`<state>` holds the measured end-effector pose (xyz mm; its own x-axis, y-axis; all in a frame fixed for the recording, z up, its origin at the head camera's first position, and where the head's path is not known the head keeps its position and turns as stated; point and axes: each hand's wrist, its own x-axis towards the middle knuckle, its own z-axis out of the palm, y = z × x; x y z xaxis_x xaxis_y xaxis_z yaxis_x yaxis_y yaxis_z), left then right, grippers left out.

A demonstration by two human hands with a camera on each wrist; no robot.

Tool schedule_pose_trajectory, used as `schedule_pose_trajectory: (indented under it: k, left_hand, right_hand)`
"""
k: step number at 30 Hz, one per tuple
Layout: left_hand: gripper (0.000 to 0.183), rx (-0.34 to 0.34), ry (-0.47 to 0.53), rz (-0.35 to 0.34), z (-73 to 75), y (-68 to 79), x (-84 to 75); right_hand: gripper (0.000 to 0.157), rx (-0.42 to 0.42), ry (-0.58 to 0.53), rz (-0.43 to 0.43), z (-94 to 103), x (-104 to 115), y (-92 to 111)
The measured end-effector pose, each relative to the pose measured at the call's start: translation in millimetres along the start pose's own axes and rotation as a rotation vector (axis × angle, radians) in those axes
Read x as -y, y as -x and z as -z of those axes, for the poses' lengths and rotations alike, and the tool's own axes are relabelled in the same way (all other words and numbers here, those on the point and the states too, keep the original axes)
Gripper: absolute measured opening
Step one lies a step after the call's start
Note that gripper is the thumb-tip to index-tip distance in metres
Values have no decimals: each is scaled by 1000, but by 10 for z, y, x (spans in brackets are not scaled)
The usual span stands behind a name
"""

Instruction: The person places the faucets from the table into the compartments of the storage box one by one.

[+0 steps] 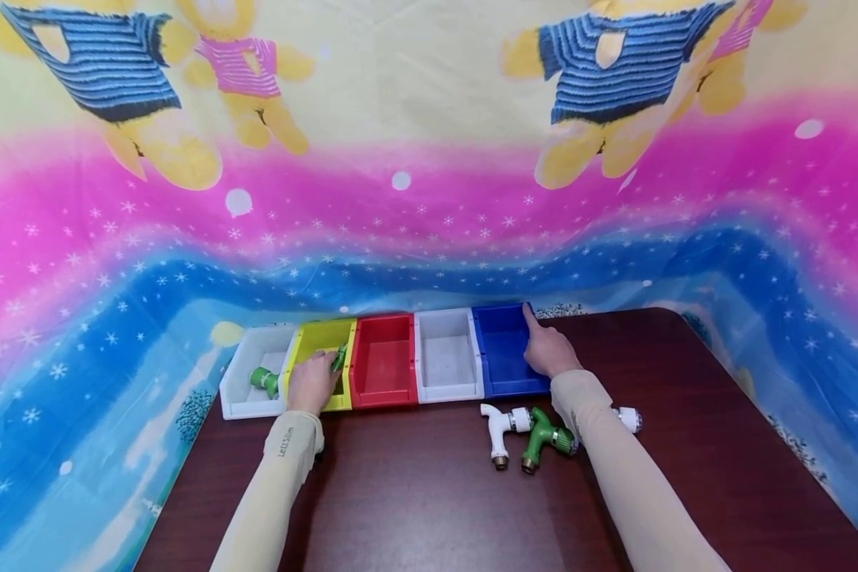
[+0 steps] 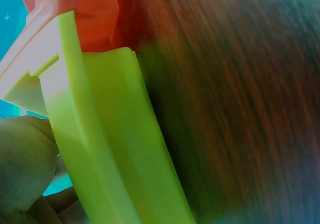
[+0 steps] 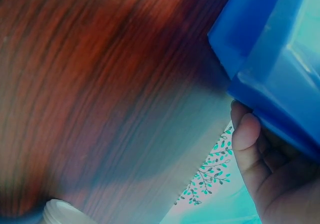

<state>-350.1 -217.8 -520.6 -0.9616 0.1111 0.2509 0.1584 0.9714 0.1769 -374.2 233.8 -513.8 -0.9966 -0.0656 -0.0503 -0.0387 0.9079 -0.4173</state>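
At 8 o'clock from the head view's centre, I see the left hand (image 1: 311, 383) pinching a green tap (image 1: 339, 357) at the yellow bin (image 1: 326, 329); at 4 o'clock, the right hand (image 1: 551, 351), index finger straight, touches the blue bin (image 1: 502, 349). At 5 o'clock, a white tap (image 1: 498, 435) lies on the counter (image 1: 407, 492).

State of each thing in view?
Leftmost white bin: upright, green faucet part inside
Yellow bin: upright, left hand inside
Green piece: gripped by left hand
Red bin: upright, open-topped
Second white bin: upright, open-topped
Blue bin: upright, right hand on rim
White faucet: lying on table
Green faucet: lying on table
Third faucet: mostly hidden by sleeve
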Motion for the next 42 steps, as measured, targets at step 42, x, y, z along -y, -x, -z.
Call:
schedule_pose_trajectory:
  k: [42]
  left_hand:
    - [34,95,-62,-39,-117,-48,91]
  right_hand:
    - [91,-3,-1,-14,3,33,22]
